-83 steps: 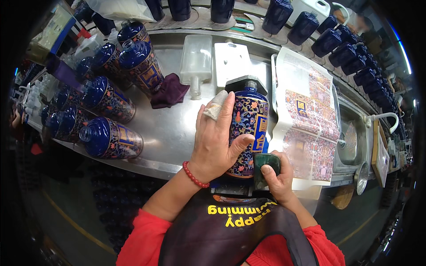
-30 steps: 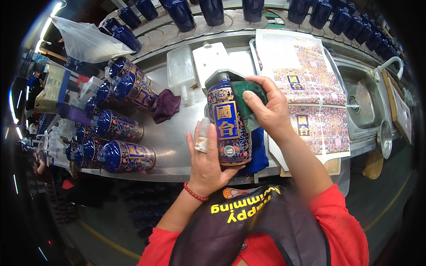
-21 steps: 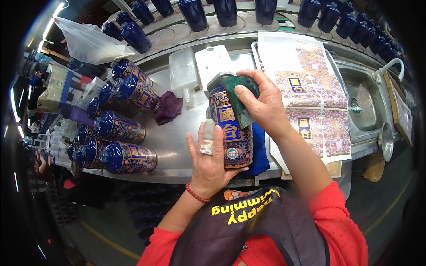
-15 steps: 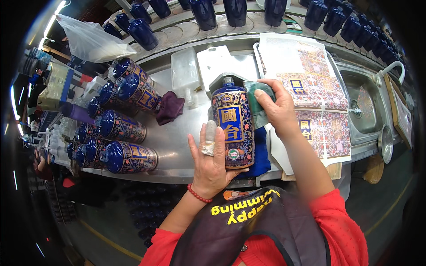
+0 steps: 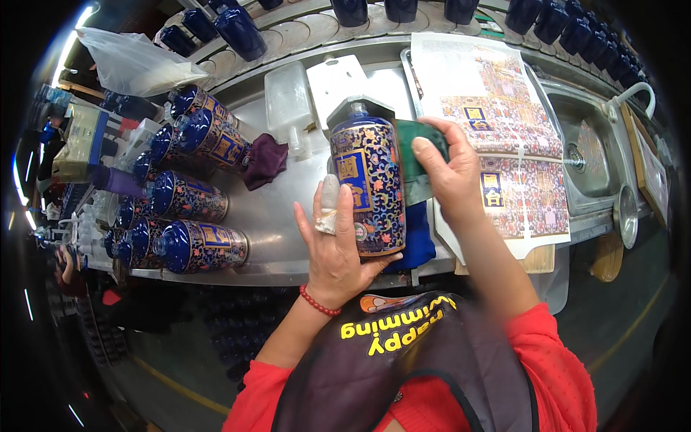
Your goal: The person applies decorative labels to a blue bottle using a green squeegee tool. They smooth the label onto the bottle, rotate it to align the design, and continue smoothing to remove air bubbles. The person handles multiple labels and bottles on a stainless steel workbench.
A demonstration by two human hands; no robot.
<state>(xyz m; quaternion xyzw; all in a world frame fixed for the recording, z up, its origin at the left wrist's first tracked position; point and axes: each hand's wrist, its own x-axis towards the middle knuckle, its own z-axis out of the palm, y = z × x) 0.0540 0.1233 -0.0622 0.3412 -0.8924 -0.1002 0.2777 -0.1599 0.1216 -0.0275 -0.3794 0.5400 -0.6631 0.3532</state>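
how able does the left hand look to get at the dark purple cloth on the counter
Probably yes: from the left hand to the dark purple cloth, only flat steel counter shows. It would likely have to leave the flower-patterned blue bottle it's steadying first.

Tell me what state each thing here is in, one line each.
Bottle: patterned, uncapped, neck pointing away.
Green pad: held at the bottle's right edge.
Left hand: touching the bottle, fingers spread.
Right hand: gripping the green pad.
Purple cloth: crumpled.
Blue cloth: bunched, partly hidden.
Clear container: lying, neck toward the person.
Printed sheets: spread out.
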